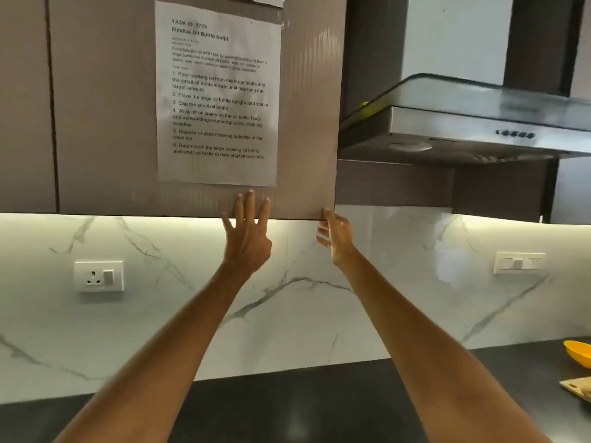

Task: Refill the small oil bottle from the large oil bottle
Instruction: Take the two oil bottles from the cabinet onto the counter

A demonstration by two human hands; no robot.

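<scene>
No oil bottle shows in the head view. Both arms reach up to a brown wall cabinet door (307, 123). My left hand (248, 233) lies flat with its fingers spread against the door's lower edge, just under a taped sheet of paper (219, 94) with printed task steps. My right hand (335, 236) sits at the door's bottom right corner, thumb on the edge and fingers curled below it. Neither hand holds an object.
A steel range hood (473, 123) juts out to the right of the cabinet. Below are a white marble backsplash with a socket (99, 276) and a switch (518, 263), a dark countertop (319, 401), a yellow bowl (579, 351) and a wooden board (577, 386) at the far right.
</scene>
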